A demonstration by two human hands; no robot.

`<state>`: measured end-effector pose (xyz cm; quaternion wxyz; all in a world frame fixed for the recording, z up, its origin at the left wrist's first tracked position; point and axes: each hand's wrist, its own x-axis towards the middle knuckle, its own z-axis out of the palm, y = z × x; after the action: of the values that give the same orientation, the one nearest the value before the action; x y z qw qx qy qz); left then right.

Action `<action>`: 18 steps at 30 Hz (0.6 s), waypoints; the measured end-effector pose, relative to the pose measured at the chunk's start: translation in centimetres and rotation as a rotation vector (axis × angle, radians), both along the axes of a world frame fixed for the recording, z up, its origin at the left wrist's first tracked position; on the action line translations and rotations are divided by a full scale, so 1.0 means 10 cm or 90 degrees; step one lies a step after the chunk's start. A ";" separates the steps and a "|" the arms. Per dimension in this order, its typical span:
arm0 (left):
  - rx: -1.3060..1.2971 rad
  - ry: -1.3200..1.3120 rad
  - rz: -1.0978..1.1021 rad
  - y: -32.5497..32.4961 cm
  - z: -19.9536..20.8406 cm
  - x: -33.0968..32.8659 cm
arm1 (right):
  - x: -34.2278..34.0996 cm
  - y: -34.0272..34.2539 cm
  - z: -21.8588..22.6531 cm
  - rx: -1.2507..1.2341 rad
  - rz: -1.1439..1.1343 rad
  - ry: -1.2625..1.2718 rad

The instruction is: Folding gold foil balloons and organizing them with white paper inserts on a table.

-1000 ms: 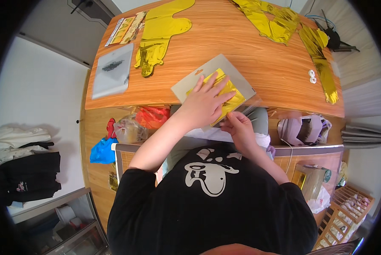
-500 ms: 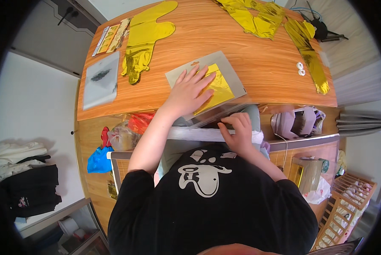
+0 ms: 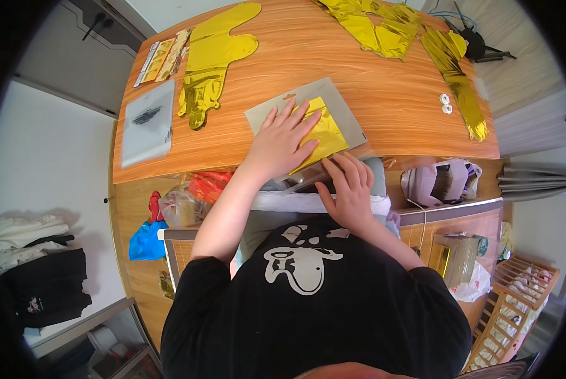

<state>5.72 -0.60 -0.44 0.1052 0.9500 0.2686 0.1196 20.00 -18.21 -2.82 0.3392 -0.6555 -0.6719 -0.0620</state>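
A grey-looking clear plastic bag (image 3: 344, 104) with a hang hole lies tilted near the table's front edge. Within its outline shows a folded sheet of shiny gold foil (image 3: 331, 134); whether it is inside or on top I cannot tell. My left hand (image 3: 279, 140) lies flat, fingers spread, across the bag and the foil's left side. My right hand (image 3: 347, 191) is at the bag's near edge, fingers stretched and apart, tips touching or just over the plastic that hangs past the table edge. Nothing shows in its grasp.
Flat gold foil balloons lie at the table's far left (image 3: 216, 57), far middle (image 3: 387, 31) and right (image 3: 457, 82). A stack of clear bags (image 3: 149, 126) and printed packaging (image 3: 163, 60) sit at left. White ribbon rolls (image 3: 446, 103) are at right. An open drawer (image 3: 422, 215) is below.
My right hand has moved up toward the bag's near edge, and its curled fingers have straightened. My left hand stays on the bag.
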 end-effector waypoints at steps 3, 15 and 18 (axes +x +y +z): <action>0.037 -0.019 -0.004 -0.01 -0.01 0.00 | 0.02 0.05 0.00 -0.029 -0.012 -0.034; 0.024 -0.034 -0.013 0.00 0.02 0.00 | -0.12 0.07 0.12 -0.118 -0.024 -0.116; 0.035 -0.030 -0.013 -0.02 0.05 0.00 | -0.11 0.11 0.19 -0.148 -0.025 -0.101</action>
<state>5.73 -0.84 0.07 0.0863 0.9521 0.2532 0.1481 18.86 -17.14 -0.92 0.2053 -0.6966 -0.6861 -0.0423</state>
